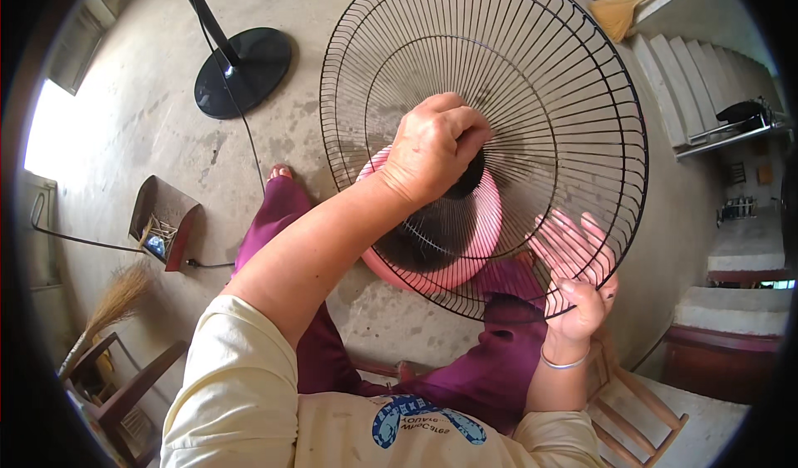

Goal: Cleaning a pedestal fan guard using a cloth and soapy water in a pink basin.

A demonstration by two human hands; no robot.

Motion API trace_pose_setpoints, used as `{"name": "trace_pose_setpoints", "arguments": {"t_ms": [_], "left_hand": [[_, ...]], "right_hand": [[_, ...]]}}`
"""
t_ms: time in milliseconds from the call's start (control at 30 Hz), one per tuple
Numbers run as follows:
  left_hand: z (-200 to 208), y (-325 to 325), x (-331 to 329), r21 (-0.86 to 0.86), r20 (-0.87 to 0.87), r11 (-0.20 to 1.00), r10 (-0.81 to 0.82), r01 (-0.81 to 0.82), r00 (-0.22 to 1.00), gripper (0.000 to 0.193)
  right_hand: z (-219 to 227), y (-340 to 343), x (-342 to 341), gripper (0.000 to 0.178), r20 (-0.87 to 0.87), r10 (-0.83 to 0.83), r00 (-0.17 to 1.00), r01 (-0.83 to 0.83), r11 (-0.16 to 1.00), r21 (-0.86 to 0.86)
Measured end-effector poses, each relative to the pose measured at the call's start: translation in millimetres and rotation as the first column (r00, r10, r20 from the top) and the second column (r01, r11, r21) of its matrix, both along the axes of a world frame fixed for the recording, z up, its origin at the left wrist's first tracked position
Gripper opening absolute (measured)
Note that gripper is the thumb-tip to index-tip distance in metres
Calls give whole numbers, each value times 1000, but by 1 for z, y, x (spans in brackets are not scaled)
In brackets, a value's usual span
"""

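A large round black wire fan guard (pixel 532 127) is held tilted above my lap. My left hand (pixel 440 144) is closed at its centre, fingers bent down against the wires beside the dark round hub (pixel 468 179); whatever is pinched in the fingertips is hidden. At the near right edge, my right hand (pixel 580 281) grips the guard, thumb on the rim and fingers spread behind the wires. Below the guard, between my legs, a pink basin (pixel 384 267) with dark contents shows partly through the wires.
A black fan stand (pixel 245 69) with a cord stands at the far left. A dustpan (pixel 179 227) with litter, a straw broom (pixel 116 298) and a wooden chair (pixel 141 385) are on the left. Another broom (pixel 619 15) lies far right, near concrete steps (pixel 682 86); a wooden stool (pixel 640 414) stands near right.
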State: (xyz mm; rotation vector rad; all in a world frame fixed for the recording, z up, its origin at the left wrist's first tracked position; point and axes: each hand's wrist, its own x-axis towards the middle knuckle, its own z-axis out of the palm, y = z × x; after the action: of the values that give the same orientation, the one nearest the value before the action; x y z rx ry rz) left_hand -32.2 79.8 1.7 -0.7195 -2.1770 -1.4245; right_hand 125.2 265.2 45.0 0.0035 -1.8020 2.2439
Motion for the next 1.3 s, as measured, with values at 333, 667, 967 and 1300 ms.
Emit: {"name": "trace_pose_setpoints", "arguments": {"t_ms": [333,667,967,1300], "left_hand": [[-11,4,0,33,15,998,-50,49,999,8],[-7,24,19,152,450,987,-30,-44,893,18],[-22,30,11,359,648,932,-204,-58,734,20],[-3,23,11,474,756,867,-312,-153,575,23]], "right_hand": [[-1,3,2,71,7,-25,1000,25,999,46],[2,7,-4,72,37,-83,996,85,995,-48],[1,7,-4,73,10,-59,998,59,998,-20],[-1,3,-2,73,14,-37,999,37,999,-15]]}}
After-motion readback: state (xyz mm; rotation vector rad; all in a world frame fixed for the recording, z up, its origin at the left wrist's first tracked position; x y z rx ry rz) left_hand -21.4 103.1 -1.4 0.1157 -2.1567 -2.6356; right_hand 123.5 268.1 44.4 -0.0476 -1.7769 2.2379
